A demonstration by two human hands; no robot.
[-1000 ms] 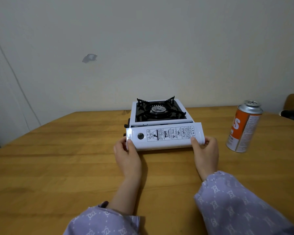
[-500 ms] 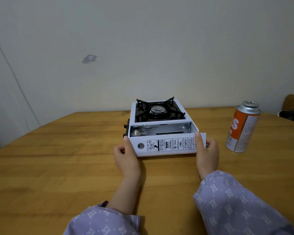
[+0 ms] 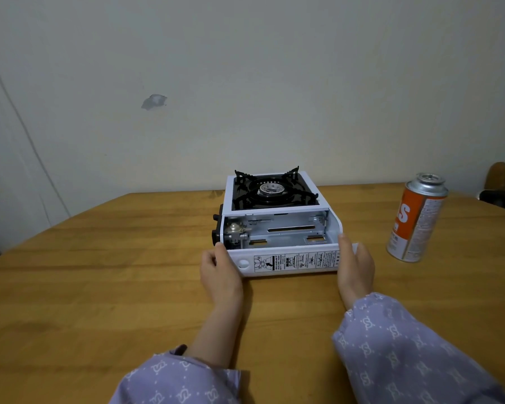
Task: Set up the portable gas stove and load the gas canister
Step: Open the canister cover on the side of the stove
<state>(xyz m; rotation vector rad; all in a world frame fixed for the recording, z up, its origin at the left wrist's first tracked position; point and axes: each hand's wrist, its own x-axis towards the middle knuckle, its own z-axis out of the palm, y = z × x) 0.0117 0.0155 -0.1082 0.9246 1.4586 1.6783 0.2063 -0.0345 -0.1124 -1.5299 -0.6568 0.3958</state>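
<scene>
A white portable gas stove (image 3: 321, 196) with a black burner grate (image 3: 273, 189) stands mid-table, its side toward me. Its canister compartment (image 3: 283, 231) lies open, showing bare metal and a brass valve at the left. The white compartment lid (image 3: 289, 262), printed with warning pictures, is folded down toward me. My left hand (image 3: 220, 268) grips the lid's left end and my right hand (image 3: 354, 265) grips its right end. An orange and silver gas canister (image 3: 416, 218) stands upright on the table, to the right of the stove and apart from both hands.
The wooden table (image 3: 99, 272) reaches to a pale wall behind the stove. A dark wooden chair back (image 3: 503, 182) shows at the far right edge. My patterned lilac sleeves (image 3: 405, 345) lie over the table's near part.
Both hands have swung the compartment lid from nearly shut down toward me, exposing the metal canister bay. The canister has not moved.
</scene>
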